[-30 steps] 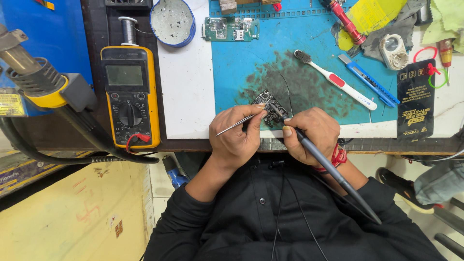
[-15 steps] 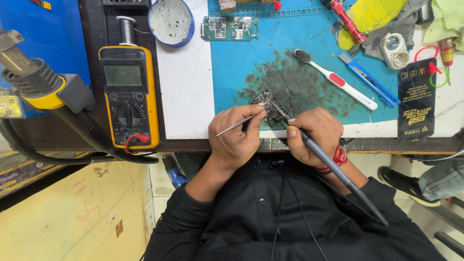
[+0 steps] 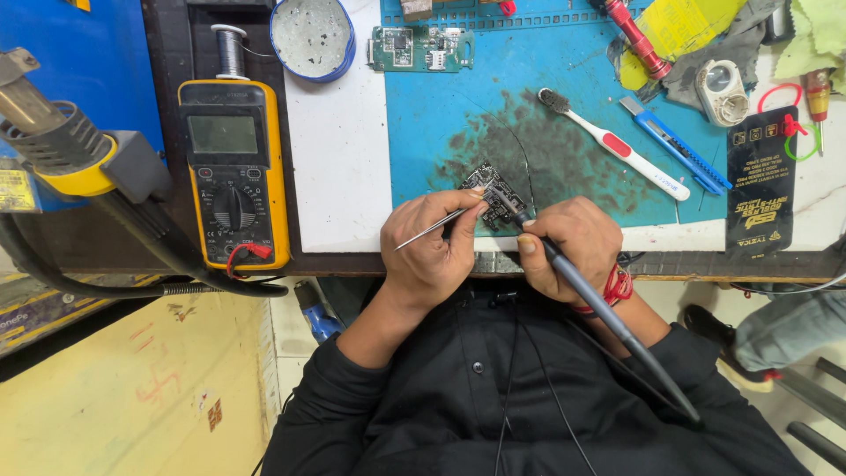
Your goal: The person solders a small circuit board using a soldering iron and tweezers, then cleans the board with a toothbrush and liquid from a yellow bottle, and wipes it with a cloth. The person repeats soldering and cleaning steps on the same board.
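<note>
A small dark circuit board [image 3: 496, 189] lies on the stained blue work mat [image 3: 458, 106] near the table's front edge. My left hand [image 3: 434, 247] pinches thin metal tweezers [image 3: 425, 229] whose tips reach the board's left side. My right hand [image 3: 573, 245] grips a dark soldering iron [image 3: 608, 316] like a pen, its tip resting on the board. The iron's handle and cable run back over my black sleeve.
A yellow multimeter [image 3: 233, 172] lies at the left, beside a hot-air gun [image 3: 62, 150]. A round blue tin [image 3: 311, 35], a green circuit board [image 3: 420, 47], a toothbrush [image 3: 612, 145], a blue utility knife [image 3: 671, 145] and a black card [image 3: 763, 181] lie around the mat.
Both hands stay on the small board; the soldering iron's handle has tilted slightly, otherwise nothing has visibly moved.
</note>
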### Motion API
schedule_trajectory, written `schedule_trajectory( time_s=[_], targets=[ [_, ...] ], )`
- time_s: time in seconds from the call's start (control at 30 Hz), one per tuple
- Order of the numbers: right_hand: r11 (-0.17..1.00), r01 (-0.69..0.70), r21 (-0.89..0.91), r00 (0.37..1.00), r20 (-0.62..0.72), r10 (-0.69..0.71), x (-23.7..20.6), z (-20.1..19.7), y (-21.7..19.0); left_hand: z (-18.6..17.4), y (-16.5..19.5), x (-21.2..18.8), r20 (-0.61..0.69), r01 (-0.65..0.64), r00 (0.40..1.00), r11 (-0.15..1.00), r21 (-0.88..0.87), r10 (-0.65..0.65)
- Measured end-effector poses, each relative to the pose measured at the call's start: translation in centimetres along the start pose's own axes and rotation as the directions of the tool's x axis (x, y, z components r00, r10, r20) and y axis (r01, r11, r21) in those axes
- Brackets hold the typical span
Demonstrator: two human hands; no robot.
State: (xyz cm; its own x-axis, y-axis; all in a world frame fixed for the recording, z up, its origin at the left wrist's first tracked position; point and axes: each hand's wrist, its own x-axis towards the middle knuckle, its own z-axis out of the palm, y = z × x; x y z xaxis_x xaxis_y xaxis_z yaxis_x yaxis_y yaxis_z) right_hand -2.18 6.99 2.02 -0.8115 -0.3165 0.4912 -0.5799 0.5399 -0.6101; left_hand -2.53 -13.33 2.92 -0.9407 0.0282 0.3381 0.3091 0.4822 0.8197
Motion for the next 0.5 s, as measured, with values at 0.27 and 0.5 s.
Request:
schedule_trajectory(
  time_s=[0.27, 0.5],
  targets=[
    [1.0, -0.001, -0.004, 1.0, 0.007, 0.001, 0.21, 0.05, -0.06, 0.05, -0.01, -0.05, 0.006, 0.003, 1.0, 1.0, -0.003, -0.003],
    [1.0, -0.002, -0.008, 1.0, 0.012, 0.002, 0.17, 0.03, -0.07, 0.02, 0.0, -0.09, 0.007, 0.01, 1.0, 1.0, -0.014, -0.01]
  ],
)
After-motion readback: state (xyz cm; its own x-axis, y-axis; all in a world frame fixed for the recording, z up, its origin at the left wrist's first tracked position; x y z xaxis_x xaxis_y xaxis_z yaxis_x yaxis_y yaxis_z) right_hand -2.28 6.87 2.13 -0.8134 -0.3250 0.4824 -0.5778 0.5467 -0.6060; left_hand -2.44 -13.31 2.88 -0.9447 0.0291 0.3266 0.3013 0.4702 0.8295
